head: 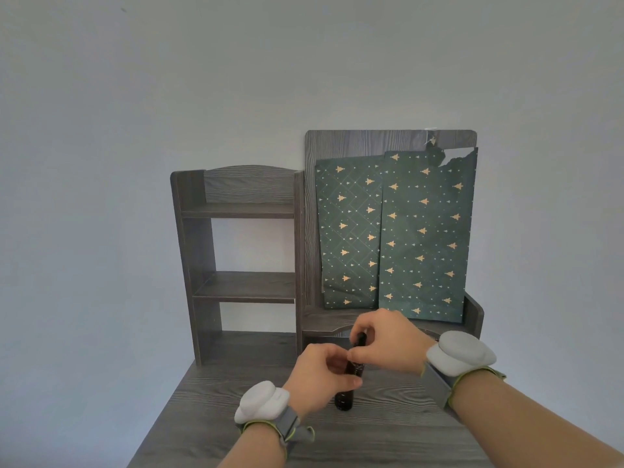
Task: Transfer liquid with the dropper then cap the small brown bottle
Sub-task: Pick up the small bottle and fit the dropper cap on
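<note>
Brown glass marks the small brown bottle (344, 398), which stands on the grey wood-grain desk (371, 440) just in front of the shelf unit (243, 251), below that unit's low right-hand ledge. Its long axis is close to upright, leaning a little to the right at the top, with the neck pointing up and the base apparently on the desk. The body is gripped by the left hand (320, 376), its fingers curled round the glass; the black dropper cap (361, 338) is pinched from above by the right hand (388, 342). The step is judged to be a turning of the cap on the neck, though whether on or off cannot be told. It would be done well if the body were held still, the cap twisted squarely about the bottle's axis, and the bottle kept upright so that nothing is spilled. Two green paper bags (395, 238) with gold trees are propped against the shelf unit's right-hand back panel.
</note>
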{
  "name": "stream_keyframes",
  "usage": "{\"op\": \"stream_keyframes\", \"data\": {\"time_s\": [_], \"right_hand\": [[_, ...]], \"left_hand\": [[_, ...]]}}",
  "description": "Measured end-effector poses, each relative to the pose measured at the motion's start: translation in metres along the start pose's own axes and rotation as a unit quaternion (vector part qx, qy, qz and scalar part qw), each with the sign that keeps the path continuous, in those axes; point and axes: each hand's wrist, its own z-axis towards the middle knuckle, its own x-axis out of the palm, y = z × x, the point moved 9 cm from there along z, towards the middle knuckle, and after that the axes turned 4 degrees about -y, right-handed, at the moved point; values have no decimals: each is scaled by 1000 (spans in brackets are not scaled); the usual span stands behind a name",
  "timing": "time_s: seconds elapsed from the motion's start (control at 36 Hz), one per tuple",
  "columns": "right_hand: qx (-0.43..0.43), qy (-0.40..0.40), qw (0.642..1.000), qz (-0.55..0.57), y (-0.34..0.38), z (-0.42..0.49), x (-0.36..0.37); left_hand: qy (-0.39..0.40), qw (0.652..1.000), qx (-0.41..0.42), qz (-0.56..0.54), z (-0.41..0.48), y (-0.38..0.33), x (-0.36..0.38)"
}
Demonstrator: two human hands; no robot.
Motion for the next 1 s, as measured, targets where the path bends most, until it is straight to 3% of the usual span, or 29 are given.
{"op": "stream_keyframes", "data": {"time_s": [0.31,0.47,0.61,0.72,0.81,1.0], "right_hand": [[71,33,997,27,-20,-2,6],[64,35,988,132,-18,-2,5],[55,33,986,156,-14,1,0],[54,8,978,203,-15,4,-6],[64,-4,974,218,-16,5,-6],[91,-55,971,214,-28,7,-9]], "left_hand": [[3,1000,4,-11,-1,-4,10],[59,993,-30,-93,-2,-7,16],[179,939,-97,-279,-13,-12,28],[238,899,-118,-348,-23,-21,28],[225,914,-99,-323,-21,-25,24],[108,972,-60,-198,-7,-23,17]]}}
